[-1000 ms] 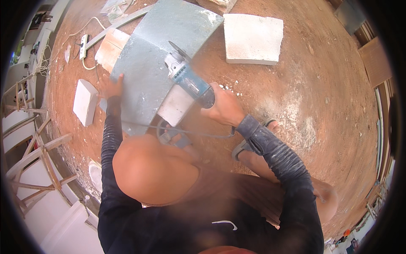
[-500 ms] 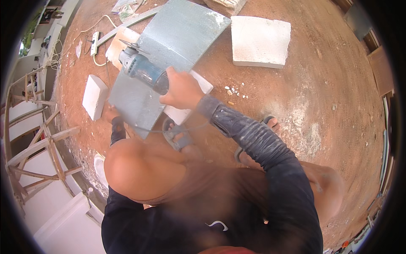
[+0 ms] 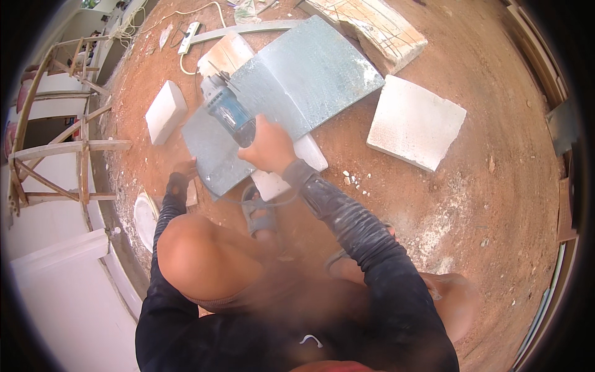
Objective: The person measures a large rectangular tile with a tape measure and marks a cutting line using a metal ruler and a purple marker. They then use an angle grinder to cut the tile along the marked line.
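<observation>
My right hand (image 3: 271, 146) is wrapped round the rear of a blue angle grinder (image 3: 228, 114), whose metal head points away from me over a large grey tile (image 3: 310, 74). The tile lies at a slant over white blocks, with a pale dusty line across its surface. At the tile's near left edge is my left hand (image 3: 185, 167), its fingers closed on the rim, though they show only small. The grinder's disc is partly hidden, and I cannot tell whether it touches the tile. Beneath the tile's near edge a white block (image 3: 310, 154) sticks out.
White blocks lie to the left (image 3: 166, 111) and right (image 3: 416, 123) of the tile. A scored block (image 3: 378, 31) lies beyond. A power strip (image 3: 189, 37) with a cord rests at far left, by a long bar (image 3: 248, 28). My sandalled foot (image 3: 259, 214) is close to the tile.
The view has shifted, so the tile and blocks appear farther right and lower. My right hand still holds the grinder over the tile; my left hand stays by the tile's edge.
</observation>
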Motion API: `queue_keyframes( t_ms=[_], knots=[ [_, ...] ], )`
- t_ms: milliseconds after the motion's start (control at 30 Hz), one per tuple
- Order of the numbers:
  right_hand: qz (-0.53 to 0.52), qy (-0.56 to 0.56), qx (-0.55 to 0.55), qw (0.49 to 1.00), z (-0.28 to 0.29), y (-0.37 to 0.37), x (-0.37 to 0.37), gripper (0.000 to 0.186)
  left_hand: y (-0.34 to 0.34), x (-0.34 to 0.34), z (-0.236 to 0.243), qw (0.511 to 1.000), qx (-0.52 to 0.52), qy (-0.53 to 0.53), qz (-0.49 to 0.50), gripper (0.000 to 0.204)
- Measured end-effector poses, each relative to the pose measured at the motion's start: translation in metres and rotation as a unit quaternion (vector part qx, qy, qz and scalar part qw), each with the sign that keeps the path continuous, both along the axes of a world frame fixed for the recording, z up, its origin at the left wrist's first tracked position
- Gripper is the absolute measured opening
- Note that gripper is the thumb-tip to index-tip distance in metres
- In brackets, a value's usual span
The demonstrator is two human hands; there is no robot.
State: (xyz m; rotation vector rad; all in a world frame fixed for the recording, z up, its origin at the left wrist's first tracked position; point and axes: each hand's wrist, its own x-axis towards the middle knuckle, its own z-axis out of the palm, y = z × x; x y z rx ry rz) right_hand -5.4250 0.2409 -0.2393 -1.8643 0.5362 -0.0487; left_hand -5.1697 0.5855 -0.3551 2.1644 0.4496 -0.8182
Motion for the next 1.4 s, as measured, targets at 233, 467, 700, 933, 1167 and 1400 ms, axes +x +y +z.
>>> queue_keyframes(
  t_ms=[233, 467, 700, 933, 1167, 1400],
  knots=[
    [0.009, -0.041, 0.06, 0.997, -0.001, -0.009, 0.015, 0.056, 0.049, 0.008, 0.02, 0.952, -0.205, 0.094, 0.205, 0.016],
    [0.024, -0.076, 0.109, 0.991, 0.005, -0.003, 0.034, 0.055, 0.06, 0.022, 0.182, 0.869, -0.386, -0.151, 0.27, 0.019],
    [0.003, -0.096, 0.12, 0.988, 0.028, -0.009, 0.057, 0.056, 0.121, -0.094, 0.295, 0.892, -0.318, -0.106, 0.303, 0.018],
    [-0.026, -0.103, 0.01, 0.994, 0.015, -0.009, 0.072, 0.056, 0.103, -0.18, 0.206, 0.885, -0.335, -0.164, 0.28, 0.026],
    [-0.044, -0.045, -0.043, 0.997, -0.01, -0.002, 0.087, 0.059, -0.057, -0.07, 0.114, 0.897, 0.026, -0.338, -0.285, 0.041],
    [-0.064, -0.01, -0.098, 0.993, -0.002, -0.011, 0.105, 0.065, -0.174, -0.031, 0.051, 0.821, 0.214, -0.356, -0.393, 0.092]
  ],
)
